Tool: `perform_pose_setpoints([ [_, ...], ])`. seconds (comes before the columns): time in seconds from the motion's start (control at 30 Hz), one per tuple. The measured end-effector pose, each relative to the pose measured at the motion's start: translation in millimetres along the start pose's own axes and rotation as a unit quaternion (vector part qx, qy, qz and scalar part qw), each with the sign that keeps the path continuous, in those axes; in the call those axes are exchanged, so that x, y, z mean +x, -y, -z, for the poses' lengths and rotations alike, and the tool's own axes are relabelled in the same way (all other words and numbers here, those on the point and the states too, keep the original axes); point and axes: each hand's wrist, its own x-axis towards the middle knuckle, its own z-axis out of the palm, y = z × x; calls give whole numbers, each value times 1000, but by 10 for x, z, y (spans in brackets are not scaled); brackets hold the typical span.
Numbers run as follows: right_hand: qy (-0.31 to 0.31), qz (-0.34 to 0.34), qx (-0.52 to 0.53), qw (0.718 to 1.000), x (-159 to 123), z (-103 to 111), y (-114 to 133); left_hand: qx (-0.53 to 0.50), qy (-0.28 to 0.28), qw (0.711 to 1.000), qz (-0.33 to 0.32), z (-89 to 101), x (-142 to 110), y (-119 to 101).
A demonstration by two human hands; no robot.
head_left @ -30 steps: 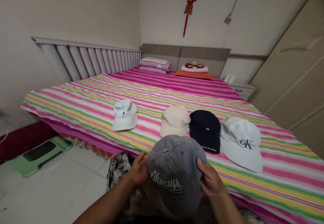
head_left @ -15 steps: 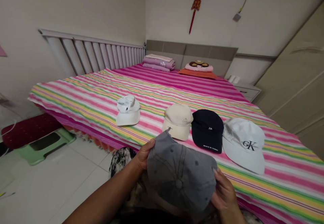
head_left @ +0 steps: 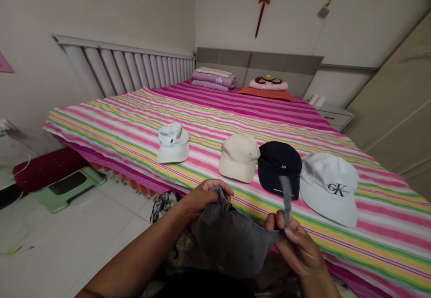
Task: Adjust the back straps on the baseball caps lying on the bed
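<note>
A grey baseball cap point(head_left: 232, 239) hangs between my two hands, just short of the bed's near edge. My left hand point(head_left: 205, 199) is closed on its rear edge at the left. With thumb and fingers my right hand point(head_left: 292, 237) pinches the cap's other side, and a grey strap sticks up from that grip. Beyond, on the bed, a beige cap point(head_left: 239, 154), a black cap point(head_left: 280, 163) and a large white cap point(head_left: 332, 186) with dark letters lie side by side. A smaller white cap point(head_left: 173, 142) sits apart to the left.
The bed point(head_left: 121, 125) has a striped cover. Folded purple bedding point(head_left: 213, 80) and an orange pillow point(head_left: 266, 94) lie by the headboard point(head_left: 232, 60). On the floor at left stands a green stool point(head_left: 70, 190). A white radiator point(head_left: 128, 71) runs along the left wall.
The grey cap has been tipped and lowered, and its strap now stands up from my right hand. My left hand has shifted up and inward along its edge. The view has tilted slightly.
</note>
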Motion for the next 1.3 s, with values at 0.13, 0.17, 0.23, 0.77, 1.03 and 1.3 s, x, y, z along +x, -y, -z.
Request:
perform_pose_setpoints([
  [0.13, -17, 24, -46, 999, 21, -78, -2, -11, 61, 998, 11, -1, -13, 94],
  [0.17, -27, 32, -58, 997, 21, -98, 4, -7, 70, 997, 14, 3, -15, 127],
  [0.23, -54, 41, -67, 995, 16, -131, 20, 11, 68, 998, 11, 3, -12, 189],
  [0.77, -58, -25, -146, 987, 13, -346, 55, -58, 37, 998, -6, -202, 40, 294],
  [1.03, -61, -39, -165, 984, 91, -388, 11, -74, 35, 997, -9, -237, 46, 271],
  [1.3, -68, -67, -165, 982, 107, -422, -37, -124, 44, 991, -8, -272, 46, 298],
])
